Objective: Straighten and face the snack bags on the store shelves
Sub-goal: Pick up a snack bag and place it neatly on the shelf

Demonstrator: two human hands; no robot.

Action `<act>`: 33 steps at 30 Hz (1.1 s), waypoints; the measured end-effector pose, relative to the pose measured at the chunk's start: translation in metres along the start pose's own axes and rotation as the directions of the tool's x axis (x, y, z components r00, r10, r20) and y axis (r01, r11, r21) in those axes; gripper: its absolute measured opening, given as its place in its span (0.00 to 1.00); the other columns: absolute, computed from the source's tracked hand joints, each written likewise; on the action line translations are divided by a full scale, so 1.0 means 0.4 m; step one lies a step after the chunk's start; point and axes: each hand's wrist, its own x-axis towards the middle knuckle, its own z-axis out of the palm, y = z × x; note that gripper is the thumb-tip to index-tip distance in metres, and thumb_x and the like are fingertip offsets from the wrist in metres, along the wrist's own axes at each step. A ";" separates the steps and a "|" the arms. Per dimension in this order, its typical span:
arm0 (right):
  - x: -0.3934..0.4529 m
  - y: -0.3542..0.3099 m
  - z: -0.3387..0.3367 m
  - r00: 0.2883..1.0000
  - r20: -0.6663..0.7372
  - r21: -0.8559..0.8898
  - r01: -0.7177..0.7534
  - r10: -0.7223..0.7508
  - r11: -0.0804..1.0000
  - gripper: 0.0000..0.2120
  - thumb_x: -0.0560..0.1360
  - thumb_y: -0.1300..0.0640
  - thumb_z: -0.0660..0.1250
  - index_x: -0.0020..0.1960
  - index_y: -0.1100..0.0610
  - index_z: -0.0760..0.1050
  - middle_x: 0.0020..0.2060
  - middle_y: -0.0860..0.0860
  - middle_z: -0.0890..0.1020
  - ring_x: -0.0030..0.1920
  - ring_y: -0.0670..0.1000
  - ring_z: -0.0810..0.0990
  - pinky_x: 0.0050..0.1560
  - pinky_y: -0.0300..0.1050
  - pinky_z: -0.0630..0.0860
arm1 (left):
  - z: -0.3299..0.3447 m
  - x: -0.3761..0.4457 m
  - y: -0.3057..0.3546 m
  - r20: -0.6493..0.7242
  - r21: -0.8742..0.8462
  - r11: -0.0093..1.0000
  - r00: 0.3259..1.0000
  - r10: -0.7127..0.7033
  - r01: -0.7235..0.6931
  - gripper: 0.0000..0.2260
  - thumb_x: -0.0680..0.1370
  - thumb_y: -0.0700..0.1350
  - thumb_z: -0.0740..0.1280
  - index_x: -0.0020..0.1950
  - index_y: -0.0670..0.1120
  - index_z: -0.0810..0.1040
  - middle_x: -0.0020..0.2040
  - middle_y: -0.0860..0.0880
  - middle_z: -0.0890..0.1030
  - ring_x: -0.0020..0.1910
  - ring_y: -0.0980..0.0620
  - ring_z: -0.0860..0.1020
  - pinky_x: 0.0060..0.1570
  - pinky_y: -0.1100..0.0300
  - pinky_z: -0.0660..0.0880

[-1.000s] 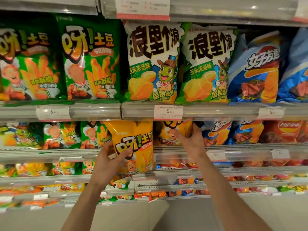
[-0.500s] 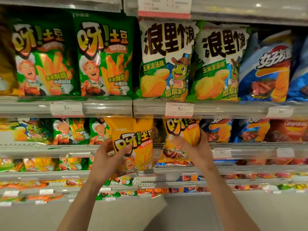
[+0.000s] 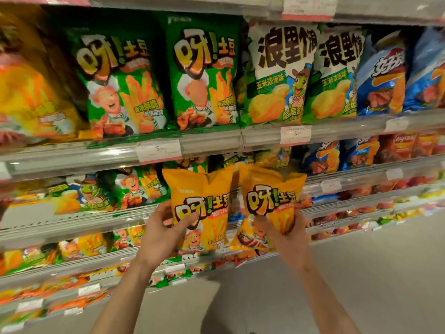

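Hands (image 3: 221, 237) — "呀!土豆" bags (image 3: 202, 203)

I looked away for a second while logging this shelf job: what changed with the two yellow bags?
The right hand, earlier reaching into the second shelf, gripped a second yellow bag and pulled it out beside the first yellow bag. The left hand kept its grip on that one. The green bags above stayed shelved.
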 end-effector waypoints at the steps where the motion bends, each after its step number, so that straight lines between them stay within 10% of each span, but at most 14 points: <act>1: -0.022 -0.007 0.017 1.000 0.000 0.010 -0.005 0.005 1.000 0.33 0.63 0.40 0.84 0.63 0.37 0.70 0.50 0.34 0.84 0.48 0.33 0.82 0.38 0.25 0.76 | -0.021 -0.011 -0.004 -0.013 -0.011 1.000 1.000 -0.008 0.008 0.16 0.70 0.58 0.77 0.53 0.61 0.76 0.47 0.68 0.83 0.42 0.71 0.81 0.32 0.74 0.73; 9: -0.097 -0.059 0.150 0.984 0.155 0.027 0.085 -0.088 0.996 0.41 0.62 0.38 0.79 0.70 0.48 0.67 0.57 0.45 0.83 0.53 0.46 0.84 0.50 0.43 0.82 | -0.172 -0.079 -0.011 -0.130 -0.071 0.997 0.991 -0.029 0.019 0.14 0.72 0.52 0.78 0.51 0.57 0.76 0.38 0.65 0.84 0.26 0.66 0.78 0.22 0.72 0.71; 17: -0.156 -0.125 0.309 0.942 0.303 0.105 0.119 -0.146 0.987 0.44 0.60 0.39 0.79 0.70 0.41 0.61 0.55 0.35 0.77 0.45 0.25 0.78 0.39 0.20 0.72 | -0.333 -0.152 -0.006 -0.237 -0.005 1.000 0.971 0.017 -0.018 0.21 0.68 0.59 0.77 0.59 0.55 0.80 0.50 0.59 0.86 0.50 0.62 0.83 0.40 0.74 0.76; 23: -0.219 -0.157 0.440 0.928 0.331 0.103 0.144 -0.170 0.984 0.38 0.61 0.33 0.80 0.64 0.34 0.63 0.53 0.36 0.81 0.47 0.32 0.81 0.40 0.25 0.76 | -0.466 -0.164 -0.044 -0.297 -0.044 0.999 0.955 0.008 -0.022 0.22 0.70 0.56 0.79 0.60 0.52 0.80 0.53 0.54 0.86 0.57 0.49 0.83 0.57 0.48 0.79; 29: -0.296 -0.196 0.616 0.927 0.298 0.100 0.208 -0.228 0.973 0.32 0.63 0.37 0.80 0.61 0.40 0.70 0.49 0.42 0.83 0.46 0.41 0.83 0.42 0.32 0.79 | -0.645 -0.141 -0.089 -0.276 -0.054 0.996 0.960 0.049 -0.067 0.16 0.72 0.49 0.79 0.55 0.58 0.77 0.46 0.68 0.83 0.50 0.66 0.82 0.38 0.75 0.76; 33: -0.363 -0.230 0.750 0.941 0.266 0.092 0.190 -0.208 0.977 0.35 0.59 0.30 0.79 0.61 0.35 0.69 0.54 0.39 0.83 0.51 0.36 0.82 0.46 0.33 0.80 | -0.798 -0.108 -0.121 -0.220 -0.064 0.996 0.974 0.047 -0.063 0.31 0.70 0.55 0.80 0.69 0.48 0.73 0.60 0.45 0.84 0.62 0.47 0.82 0.64 0.48 0.78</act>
